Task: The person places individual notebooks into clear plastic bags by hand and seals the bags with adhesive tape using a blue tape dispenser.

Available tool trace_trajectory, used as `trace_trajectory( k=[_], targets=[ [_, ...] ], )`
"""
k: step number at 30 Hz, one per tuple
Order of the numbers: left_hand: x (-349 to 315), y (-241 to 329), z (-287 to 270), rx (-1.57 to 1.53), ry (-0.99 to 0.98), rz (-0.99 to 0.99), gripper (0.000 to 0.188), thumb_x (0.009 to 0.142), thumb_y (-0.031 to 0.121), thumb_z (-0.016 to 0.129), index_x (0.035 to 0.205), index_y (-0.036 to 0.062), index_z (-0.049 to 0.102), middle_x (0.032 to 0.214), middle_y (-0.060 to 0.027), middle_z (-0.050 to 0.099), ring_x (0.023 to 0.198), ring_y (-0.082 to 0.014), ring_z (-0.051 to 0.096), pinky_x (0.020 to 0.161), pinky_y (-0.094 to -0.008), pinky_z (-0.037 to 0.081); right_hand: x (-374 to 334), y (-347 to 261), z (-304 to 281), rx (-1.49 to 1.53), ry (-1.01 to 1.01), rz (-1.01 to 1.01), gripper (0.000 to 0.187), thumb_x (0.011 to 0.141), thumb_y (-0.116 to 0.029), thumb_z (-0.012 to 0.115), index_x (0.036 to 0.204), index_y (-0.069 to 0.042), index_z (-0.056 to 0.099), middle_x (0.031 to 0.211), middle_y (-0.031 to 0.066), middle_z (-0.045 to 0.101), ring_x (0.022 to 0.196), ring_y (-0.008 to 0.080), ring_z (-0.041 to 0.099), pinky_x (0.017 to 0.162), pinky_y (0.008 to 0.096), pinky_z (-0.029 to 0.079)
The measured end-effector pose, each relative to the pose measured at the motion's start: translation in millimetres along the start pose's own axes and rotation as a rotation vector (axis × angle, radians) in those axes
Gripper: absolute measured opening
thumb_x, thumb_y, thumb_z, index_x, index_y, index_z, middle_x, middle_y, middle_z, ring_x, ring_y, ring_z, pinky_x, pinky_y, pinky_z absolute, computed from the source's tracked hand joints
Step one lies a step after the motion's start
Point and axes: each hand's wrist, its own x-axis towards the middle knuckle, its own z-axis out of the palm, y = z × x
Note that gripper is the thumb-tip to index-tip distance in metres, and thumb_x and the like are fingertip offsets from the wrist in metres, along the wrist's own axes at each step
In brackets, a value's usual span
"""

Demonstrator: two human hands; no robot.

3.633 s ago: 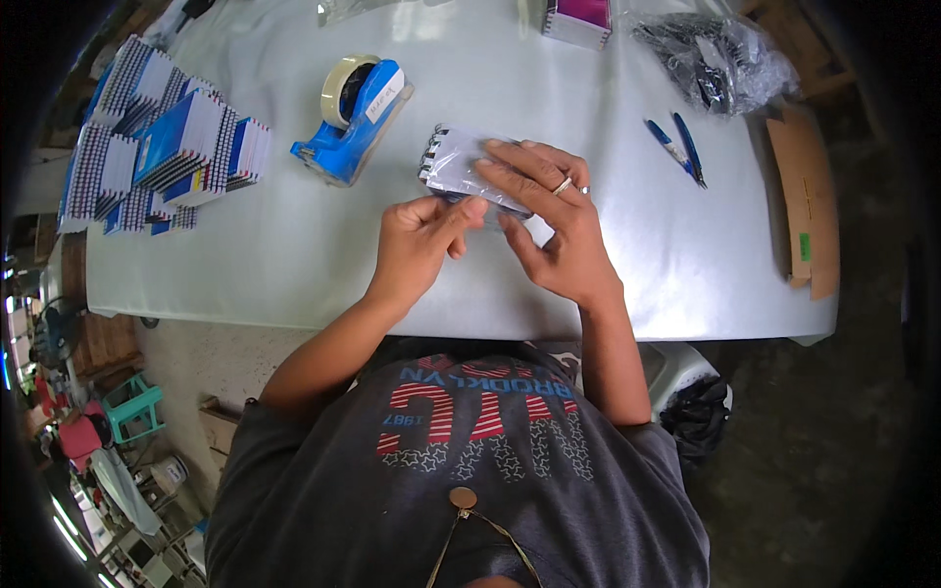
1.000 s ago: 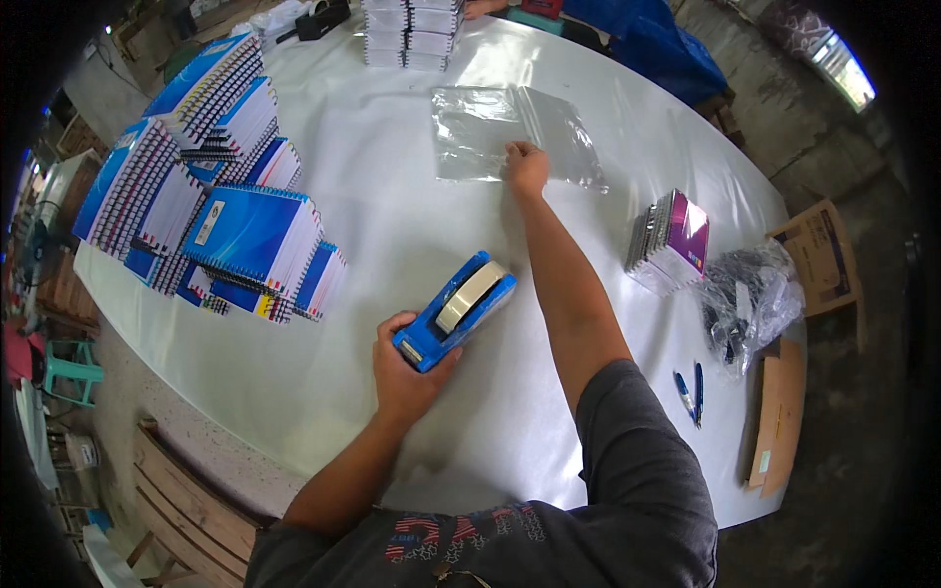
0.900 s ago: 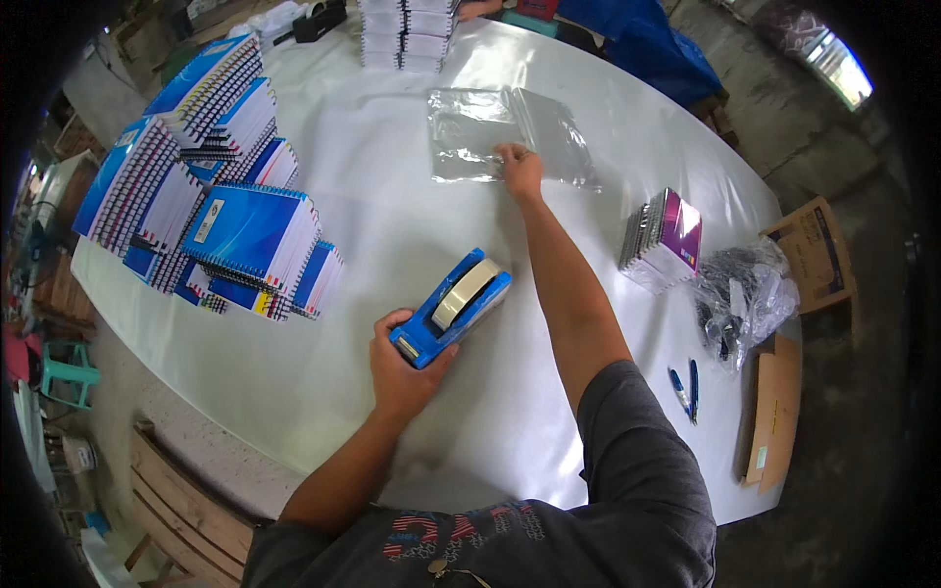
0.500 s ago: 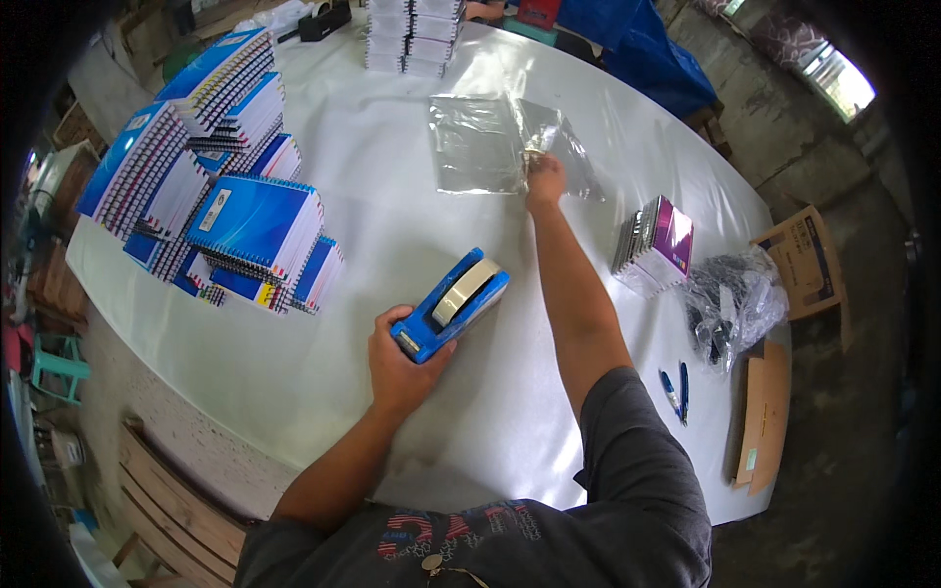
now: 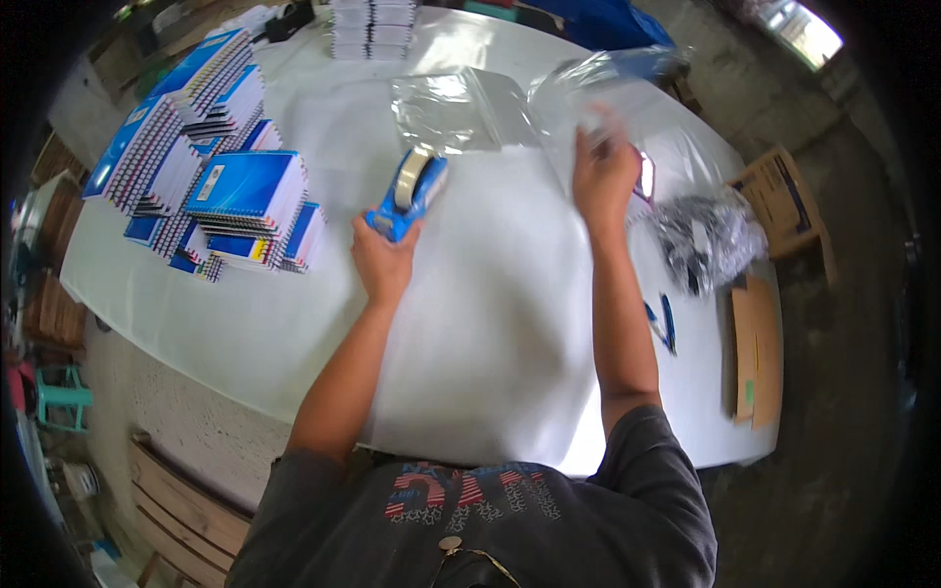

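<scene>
My left hand (image 5: 384, 257) is closed round the rear end of a blue tape dispenser (image 5: 400, 211), which carries a wide roll of tape and points away from me. In my right hand (image 5: 605, 176), raised over the table's right half, is a clear plastic bag (image 5: 600, 76); it billows up and outward beyond the hand. Motion smears those fingers. More clear plastic bags (image 5: 441, 110) lie flat at the far middle. Partly hidden behind my right hand is a small stack of purple-covered notebooks (image 5: 645, 179).
Stacks of blue spiral notebooks (image 5: 245, 186) fill the table's left side. White spiral-bound stacks (image 5: 372, 29) stand at the far edge. On the right are crumpled plastic (image 5: 711, 235), blue pens or cutters (image 5: 668, 323), a flat cardboard piece (image 5: 755, 353) and a cardboard box (image 5: 779, 201).
My right hand has lifted a clear bag off the pile and swung it rightward. My left hand has pushed the tape dispenser farther from me. The view has shifted slightly.
</scene>
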Motion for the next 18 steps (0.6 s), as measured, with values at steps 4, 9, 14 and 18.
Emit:
trace_trajectory(
  k=[4,9,14,18],
  targets=[
    [12,-6,11,0.013,-0.070,0.031,0.076,0.066,0.035,0.084,0.121,0.0014,0.044,0.110,-0.0205,0.059,0.105,-0.0379,0.056,0.094,-0.0458,0.040,-125,-52,-48,-0.347,-0.466,-0.100,0.038,0.077,-0.001,0.055,0.113,-0.013,0.060,0.085,0.0123,0.062,0.066,0.0292,0.064,0.056,0.0394,0.052],
    [-5,-4,-3,-0.118,0.275,0.504,0.083,0.079,0.038,0.073,0.135,-0.0045,0.030,0.132,-0.0226,0.037,0.125,-0.0367,0.034,0.106,-0.0477,0.022,-219,-95,-69,-0.281,-0.817,0.108,0.042,0.077,-0.003,0.055,0.118,-0.009,0.056,0.088,0.0126,0.062,0.070,0.0297,0.066,0.055,0.0375,0.054],
    [-89,49,-53,-0.335,-0.103,0.596,0.054,0.090,0.023,0.059,0.131,-0.0045,0.038,0.130,-0.0194,0.044,0.122,-0.0329,0.041,0.106,-0.0437,0.024,-250,-116,-77,-0.302,-0.883,0.329,0.046,0.076,-0.004,0.057,0.122,-0.003,0.051,0.094,0.0137,0.062,0.076,0.0300,0.067,0.058,0.0379,0.055],
    [-128,44,-70,-0.169,-0.620,0.633,0.040,0.092,0.020,0.057,0.126,0.0000,0.051,0.129,-0.0189,0.051,0.121,-0.0357,0.045,0.105,-0.0401,0.029,-258,-126,-84,-0.188,-0.692,0.289,0.042,0.078,-0.008,0.058,0.119,-0.003,0.052,0.104,0.0155,0.057,0.090,0.0288,0.064,0.063,0.0372,0.056]
  ],
)
